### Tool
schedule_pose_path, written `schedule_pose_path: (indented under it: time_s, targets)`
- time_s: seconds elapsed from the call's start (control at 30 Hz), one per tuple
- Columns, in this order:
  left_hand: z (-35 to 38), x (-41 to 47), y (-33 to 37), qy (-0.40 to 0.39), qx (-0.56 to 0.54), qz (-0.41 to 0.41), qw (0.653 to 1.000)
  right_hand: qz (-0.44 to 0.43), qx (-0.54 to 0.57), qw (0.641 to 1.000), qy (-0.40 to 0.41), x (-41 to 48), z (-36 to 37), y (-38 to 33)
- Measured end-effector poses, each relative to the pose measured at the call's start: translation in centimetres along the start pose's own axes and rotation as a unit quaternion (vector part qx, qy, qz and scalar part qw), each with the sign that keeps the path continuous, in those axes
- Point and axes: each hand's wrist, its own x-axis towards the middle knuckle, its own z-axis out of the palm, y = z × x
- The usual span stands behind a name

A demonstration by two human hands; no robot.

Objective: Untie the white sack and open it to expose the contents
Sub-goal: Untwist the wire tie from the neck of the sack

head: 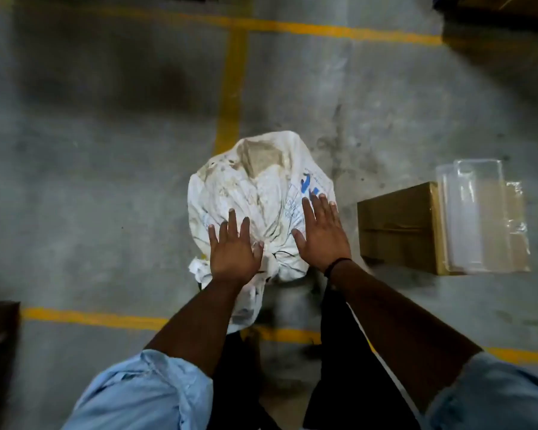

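Fingers (232,220) spread flat on both hands, nothing pinched, over the tied sack (258,193)

Left hand (234,248) lay palm down on the sack's near left side, beside the gathered knot (272,257); whether the palm pressed the cloth or hung just above it could not be told. Right hand (322,232), with a dark band (336,263) at the wrist, was open over the near right side by the blue print. White and stained, the sack sat on the grey floor (106,181) between yellow lines (230,88), its neck bound with dark cord toward the person. To its right, apart from it, stood a box (398,226) with clear plastic (475,212) on top. Rolled blue sleeves (143,395) showed below
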Motion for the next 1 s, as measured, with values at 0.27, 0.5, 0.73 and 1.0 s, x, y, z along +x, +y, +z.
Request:
schedule_pose_path:
  time_s: [0.27,0.5,0.73,1.0]
  targets:
    - [4.8,1.0,2.0,-0.059,-0.005,0.027,0.998,-0.046,0.003,0.999,-0.010,-1.3,7.4,-0.6]
    - [10.4,0.3,2.3,-0.077,-0.098,0.006,0.992,-0.083,0.066,0.992,0.072,-2.5,14.5,-0.5]
    - [15.5,0.1,-0.2,-0.067,-0.160,-0.009,0.985,-0.177,0.070,0.981,0.023,1.4,18.4,0.4]
    - [17.2,3.3,-1.8,-0.105,-0.144,0.038,0.983,-0.203,0.010,0.978,0.042,2.7,18.3,1.3]
